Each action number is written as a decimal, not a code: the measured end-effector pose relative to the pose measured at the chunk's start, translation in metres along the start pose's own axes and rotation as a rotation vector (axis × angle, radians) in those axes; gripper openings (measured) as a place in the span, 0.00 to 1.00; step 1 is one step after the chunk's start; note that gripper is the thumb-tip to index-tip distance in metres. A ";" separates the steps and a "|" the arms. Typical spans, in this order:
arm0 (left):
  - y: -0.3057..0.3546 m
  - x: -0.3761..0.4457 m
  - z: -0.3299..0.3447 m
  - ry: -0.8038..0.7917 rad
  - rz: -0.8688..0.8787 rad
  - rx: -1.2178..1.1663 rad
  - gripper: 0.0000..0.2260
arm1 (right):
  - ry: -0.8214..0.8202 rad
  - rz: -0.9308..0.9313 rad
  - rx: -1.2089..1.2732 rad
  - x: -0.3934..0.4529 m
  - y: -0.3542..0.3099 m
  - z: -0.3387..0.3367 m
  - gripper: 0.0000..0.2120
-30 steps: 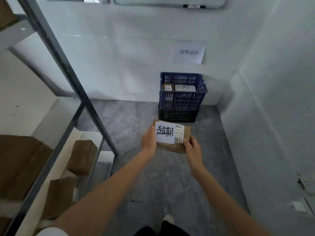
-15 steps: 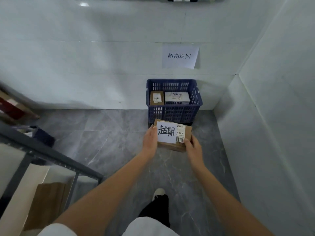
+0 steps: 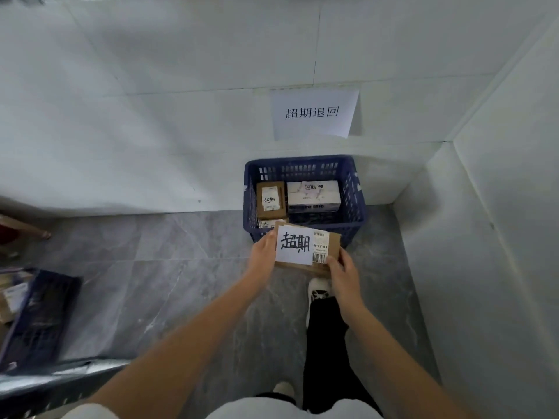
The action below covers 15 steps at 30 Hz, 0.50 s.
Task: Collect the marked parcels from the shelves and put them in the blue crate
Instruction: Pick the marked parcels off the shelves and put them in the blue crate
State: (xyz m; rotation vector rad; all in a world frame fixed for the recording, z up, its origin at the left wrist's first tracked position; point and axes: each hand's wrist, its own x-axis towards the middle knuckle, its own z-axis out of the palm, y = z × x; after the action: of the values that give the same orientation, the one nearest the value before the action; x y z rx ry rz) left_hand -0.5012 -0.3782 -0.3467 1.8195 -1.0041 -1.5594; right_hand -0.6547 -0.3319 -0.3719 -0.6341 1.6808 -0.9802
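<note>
Both hands, the left hand (image 3: 262,252) and right hand (image 3: 343,269), are gripping the marked parcel (image 3: 305,247) by its ends, keeping it level. It is hovering at the blue crate (image 3: 354,201)'s near rim, probably for lowering beside the parcels inside.

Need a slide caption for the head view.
Both hands carry a marked parcel toward the blue crate.

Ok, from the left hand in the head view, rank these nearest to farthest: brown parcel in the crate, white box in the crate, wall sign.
From the left hand:
1. Brown parcel, crate's left side.
2. White box, crate's right side.
3. Wall sign, above the blue crate.
</note>
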 end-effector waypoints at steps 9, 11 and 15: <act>0.024 0.174 0.068 0.165 -0.370 -0.106 0.31 | -0.091 0.116 -0.128 0.188 -0.043 -0.006 0.22; 0.047 0.193 0.078 0.163 -0.419 -0.148 0.19 | -0.083 0.151 -0.165 0.222 -0.043 -0.005 0.22; 0.052 0.252 0.094 0.185 -0.478 -0.157 0.19 | -0.095 0.227 -0.193 0.280 -0.034 0.005 0.21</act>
State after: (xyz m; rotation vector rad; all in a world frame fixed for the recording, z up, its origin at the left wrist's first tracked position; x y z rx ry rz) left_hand -0.5895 -0.6068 -0.4698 2.1438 -0.3627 -1.6365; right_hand -0.7413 -0.5742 -0.4872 -0.5906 1.7314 -0.6233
